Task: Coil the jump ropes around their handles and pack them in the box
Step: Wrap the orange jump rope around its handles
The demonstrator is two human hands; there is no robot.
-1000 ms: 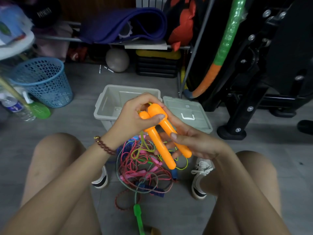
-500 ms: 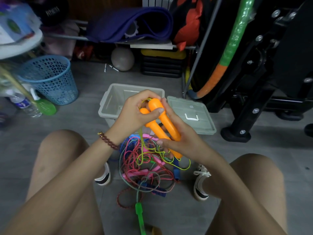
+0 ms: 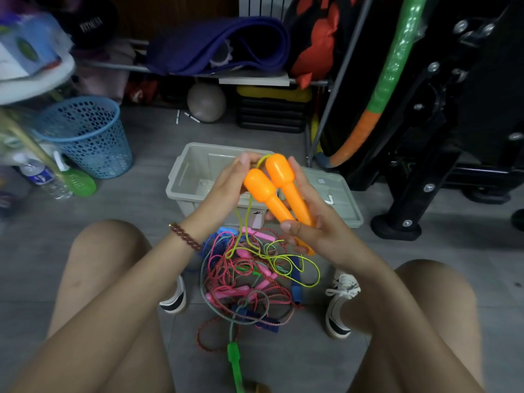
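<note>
Two orange jump-rope handles (image 3: 272, 191) lie side by side, heads up, above the grey box (image 3: 181, 177). My right hand (image 3: 314, 222) grips their lower shafts, thumb across the front. My left hand (image 3: 226, 182) touches the heads from the left, fingers near the yellow-green rope (image 3: 263, 158) looping over the top. That rope (image 3: 283, 259) hangs down onto a tangled pile of red, pink, blue and green ropes (image 3: 246, 285) on the floor between my feet. A green handle (image 3: 235, 361) lies nearest me.
The box's grey lid (image 3: 340, 199) lies right of the box. A blue mesh basket (image 3: 88, 137) and a plastic bottle (image 3: 45, 177) stand at left. Black gym equipment (image 3: 425, 137) and a green-orange hoop (image 3: 391, 75) fill the right. My knees flank the pile.
Both hands have lifted the orange handles higher and more upright. My left hand has loosened from round the heads to their left side, and the rope now trails lower.
</note>
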